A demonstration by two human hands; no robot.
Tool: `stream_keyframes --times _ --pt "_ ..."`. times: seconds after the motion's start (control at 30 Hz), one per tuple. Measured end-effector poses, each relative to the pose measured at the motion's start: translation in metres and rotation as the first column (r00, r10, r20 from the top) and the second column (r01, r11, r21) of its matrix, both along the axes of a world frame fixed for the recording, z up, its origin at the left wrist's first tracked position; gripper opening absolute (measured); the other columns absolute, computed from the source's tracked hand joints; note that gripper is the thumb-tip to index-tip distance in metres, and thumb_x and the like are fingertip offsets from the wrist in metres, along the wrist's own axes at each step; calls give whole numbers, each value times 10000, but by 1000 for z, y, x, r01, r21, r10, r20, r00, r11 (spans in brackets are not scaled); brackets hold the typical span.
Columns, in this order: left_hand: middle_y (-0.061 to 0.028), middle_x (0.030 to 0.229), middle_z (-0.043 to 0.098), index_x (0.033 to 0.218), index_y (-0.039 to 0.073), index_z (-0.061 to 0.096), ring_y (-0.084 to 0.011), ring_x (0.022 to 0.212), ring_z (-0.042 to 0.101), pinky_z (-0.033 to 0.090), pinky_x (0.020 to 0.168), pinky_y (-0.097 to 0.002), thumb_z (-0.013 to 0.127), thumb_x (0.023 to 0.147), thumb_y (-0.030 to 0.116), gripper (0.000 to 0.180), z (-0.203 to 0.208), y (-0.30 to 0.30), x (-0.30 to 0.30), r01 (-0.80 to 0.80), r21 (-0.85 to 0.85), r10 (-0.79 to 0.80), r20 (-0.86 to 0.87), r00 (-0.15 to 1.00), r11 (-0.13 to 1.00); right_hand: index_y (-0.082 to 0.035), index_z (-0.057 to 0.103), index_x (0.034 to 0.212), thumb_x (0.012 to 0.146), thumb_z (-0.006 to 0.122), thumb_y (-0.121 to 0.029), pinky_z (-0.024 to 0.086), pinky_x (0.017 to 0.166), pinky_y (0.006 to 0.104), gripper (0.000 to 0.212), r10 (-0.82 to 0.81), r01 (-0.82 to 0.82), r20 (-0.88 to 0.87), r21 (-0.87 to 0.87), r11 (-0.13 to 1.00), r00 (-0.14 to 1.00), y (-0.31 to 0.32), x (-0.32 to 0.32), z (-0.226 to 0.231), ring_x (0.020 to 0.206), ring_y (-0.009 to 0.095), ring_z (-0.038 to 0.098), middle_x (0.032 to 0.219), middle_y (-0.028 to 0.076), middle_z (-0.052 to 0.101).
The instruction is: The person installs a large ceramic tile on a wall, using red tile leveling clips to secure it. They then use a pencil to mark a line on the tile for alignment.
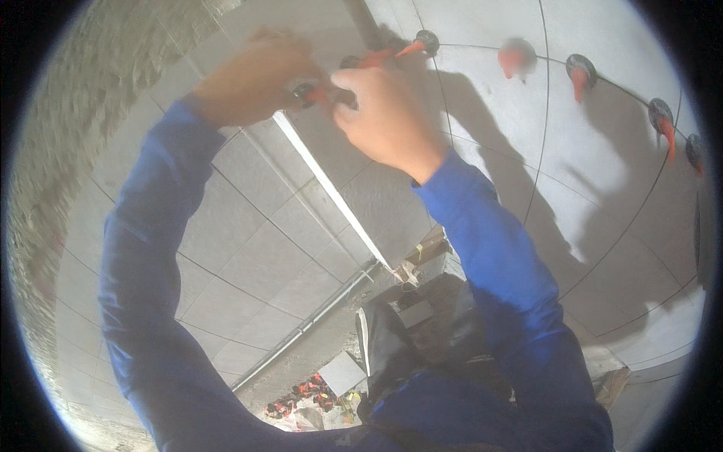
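Both my hands are raised at the top of the tiled wall corner. A tile leveling clip (pixel 320 96) with a black disc and red handle is between them. My right hand (pixel 388 117) is closed, thumb and fingers pinching at the clip's red end. My left hand (pixel 260 79) meets the black disc side, but its fingers are smeared by motion. Just beyond my right fingertips, another red clip (pixel 376 58) sits on the wall. A white corner trim strip (pixel 331 181) runs down from beneath my hands between the two tiled faces.
More red-and-black leveling clips (pixel 580 75) line the joint of the light tiled wall (pixel 497 105) on the right. Grey tiles (pixel 248 218) cover the left face. On the floor lie a pile of loose clips (pixel 305 395) and a square tile piece (pixel 342 374), near my legs.
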State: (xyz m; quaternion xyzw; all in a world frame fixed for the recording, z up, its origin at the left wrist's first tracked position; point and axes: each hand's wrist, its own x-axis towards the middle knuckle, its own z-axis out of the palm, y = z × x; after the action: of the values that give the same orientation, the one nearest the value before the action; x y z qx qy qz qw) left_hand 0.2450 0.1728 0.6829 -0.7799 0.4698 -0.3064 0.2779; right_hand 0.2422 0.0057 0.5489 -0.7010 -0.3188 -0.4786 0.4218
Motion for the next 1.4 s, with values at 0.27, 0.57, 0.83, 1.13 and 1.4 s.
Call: stream_keyframes --times 0.27,0.57,0.83,1.13,1.4 --pt "-23 909 694 1074 88 736 -133 765 629 517 677 -300 750 797 117 279 -43 44 -78 -117 -734 129 -40 991 669 -6 705 1091 894 651 -93 485 566 233 222 337 -202 -382 351 914 860 -55 -24 -80 674 104 644 843 59 702" --pt "-81 748 649 1059 0 609 -142 647 633 493 549 -255 768 839 140 306 -156 19 -41 -187 -982 -233 -178 956 -14 40 702 1061 913 620 -88 505 571 246 213 478 -269 -448 453 850 755 -62 -24 -105 719 113 643 873 97 688" --pt "-87 803 612 1051 -9 534 -138 609 587 431 527 -268 730 871 138 303 -158 3 -10 -199 -975 -282 -165 945 -95 21 710 1045 905 628 -84 472 536 238 194 515 -267 -416 522 810 749 -59 -24 -123 620 104 614 795 87 694" --pt "-40 729 585 880 21 586 -124 596 551 415 544 -268 671 905 165 169 -158 7 -13 -196 -963 -298 -135 945 -184 31 709 1041 911 628 -85 486 547 237 191 552 -295 -410 539 789 726 -61 -22 -130 661 110 627 838 91 694" --pt "-65 748 621 923 12 606 -133 577 564 418 539 -281 700 875 127 156 -158 12 -16 -183 -956 -318 -104 942 -230 22 706 1059 920 619 -76 482 551 237 191 520 -266 -417 528 806 746 -60 -15 -120 611 96 584 803 77 682"
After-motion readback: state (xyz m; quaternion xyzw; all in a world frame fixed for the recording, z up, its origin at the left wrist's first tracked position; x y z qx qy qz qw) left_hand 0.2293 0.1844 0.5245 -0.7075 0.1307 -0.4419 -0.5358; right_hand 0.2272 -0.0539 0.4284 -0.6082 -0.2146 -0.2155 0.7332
